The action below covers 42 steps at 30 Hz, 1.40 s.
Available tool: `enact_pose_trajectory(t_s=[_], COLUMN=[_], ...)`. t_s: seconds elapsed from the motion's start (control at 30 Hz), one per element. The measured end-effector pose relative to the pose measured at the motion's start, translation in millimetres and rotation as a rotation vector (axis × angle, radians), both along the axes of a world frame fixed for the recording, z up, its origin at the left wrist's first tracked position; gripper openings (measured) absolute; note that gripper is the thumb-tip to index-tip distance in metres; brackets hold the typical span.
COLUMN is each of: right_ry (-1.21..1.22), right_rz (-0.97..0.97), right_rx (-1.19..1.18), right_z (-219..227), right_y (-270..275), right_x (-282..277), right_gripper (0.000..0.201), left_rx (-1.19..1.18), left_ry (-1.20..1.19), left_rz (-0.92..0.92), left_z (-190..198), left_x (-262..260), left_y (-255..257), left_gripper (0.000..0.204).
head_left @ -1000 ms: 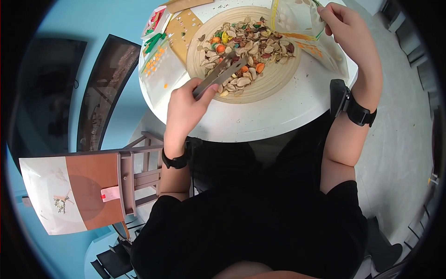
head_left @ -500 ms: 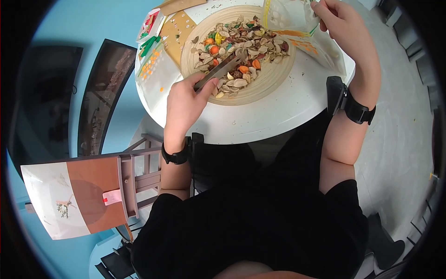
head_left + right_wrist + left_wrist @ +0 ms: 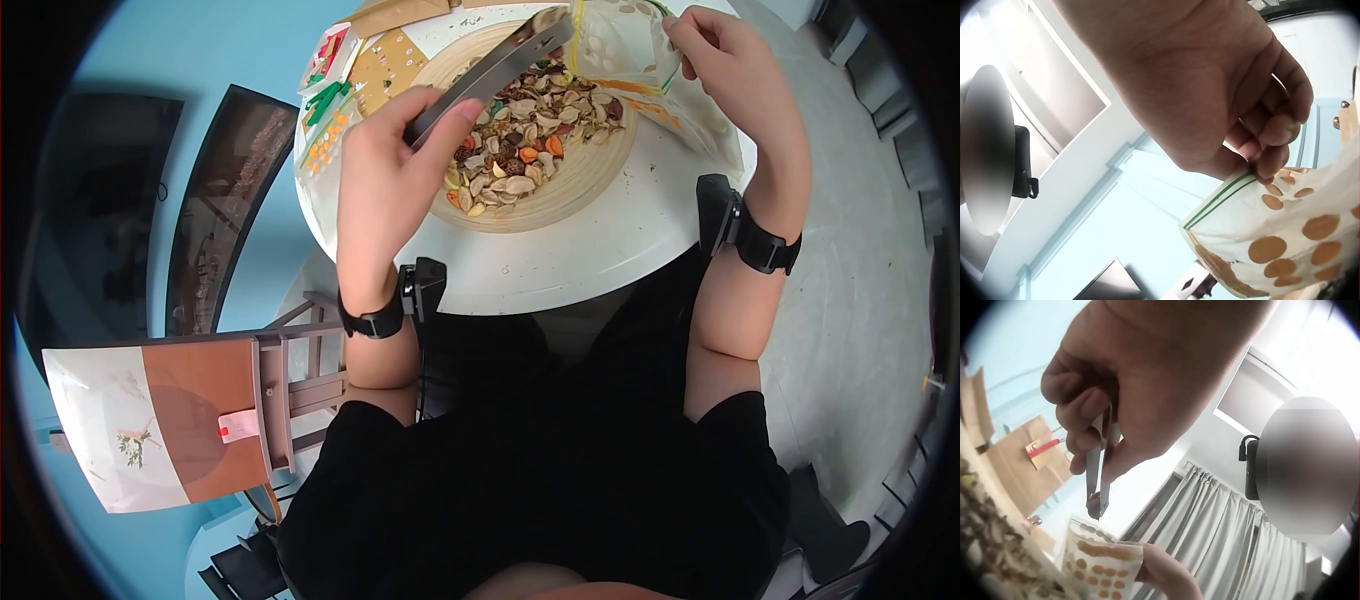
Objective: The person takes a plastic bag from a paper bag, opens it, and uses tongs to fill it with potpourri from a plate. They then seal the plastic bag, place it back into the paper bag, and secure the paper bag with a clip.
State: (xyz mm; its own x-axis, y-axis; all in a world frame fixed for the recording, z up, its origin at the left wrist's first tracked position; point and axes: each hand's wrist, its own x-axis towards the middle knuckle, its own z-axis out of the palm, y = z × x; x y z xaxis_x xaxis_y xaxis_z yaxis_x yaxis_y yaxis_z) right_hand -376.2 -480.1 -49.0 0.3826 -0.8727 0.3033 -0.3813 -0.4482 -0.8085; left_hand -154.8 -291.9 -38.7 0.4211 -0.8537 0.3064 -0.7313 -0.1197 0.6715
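Observation:
My left hand grips metal tongs raised over the round woven tray. In the left wrist view a small dark piece is pinched between the tong tips. Dried petals and pods, some orange, are spread on the tray. My right hand pinches the top edge of a clear zip bag with orange dots; in the right wrist view thumb and finger hold the bag beside its green seal, and the tong tips show beside its mouth.
On the white table, a second dotted bag, green clips, a small red-and-white box and brown paper lie at the left. A chair stands to the left below the table.
The tongs, in my left hand, have lifted from the petals and moved up and right to the bag's mouth. My right hand keeps its hold on the bag, nearly still.

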Motion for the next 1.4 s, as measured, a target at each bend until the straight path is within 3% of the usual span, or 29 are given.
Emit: enact_pose_trajectory(t_s=[0.2,0.3,0.4,0.73,1.13,1.23,1.4], right_ry=[0.036,0.001,-0.009,-0.038,-0.022,-0.005,-0.024], right_rz=[-0.015,-0.005,-0.016,0.028,0.048,0.021,0.055], right_rx=[0.001,0.011,0.026,-0.006,0.037,0.038,0.022], right_z=[1.1,-2.8,-3.4,-6.4,-11.0,-5.5,-12.6], right_y=[-2.2,-5.9,-7.0,-5.1,-14.8,-9.3,-17.2], right_x=[-1.8,-4.0,-3.5,-5.5,4.1,5.5,6.7], right_gripper=[0.033,0.034,0.035,0.034,0.032,0.032,0.032], left_rx=[-0.018,-0.073,-0.007,0.341,0.285,0.339,0.212], left_ry=[-0.090,0.034,0.064,-0.221,-0.173,-0.173,-0.127], left_rz=[-0.006,0.031,0.072,0.083,0.030,0.046,0.050], left_z=[3.3,-3.4,-12.7,-48.0,-66.9,-59.1,-37.9], left_x=[-16.5,-12.1,2.5,14.0,27.7,28.0,27.9], left_y=[-26.0,-19.2,-8.4,4.5,13.1,12.1,11.9], left_gripper=[0.032,0.034,0.035,0.041,0.032,0.032,0.029])
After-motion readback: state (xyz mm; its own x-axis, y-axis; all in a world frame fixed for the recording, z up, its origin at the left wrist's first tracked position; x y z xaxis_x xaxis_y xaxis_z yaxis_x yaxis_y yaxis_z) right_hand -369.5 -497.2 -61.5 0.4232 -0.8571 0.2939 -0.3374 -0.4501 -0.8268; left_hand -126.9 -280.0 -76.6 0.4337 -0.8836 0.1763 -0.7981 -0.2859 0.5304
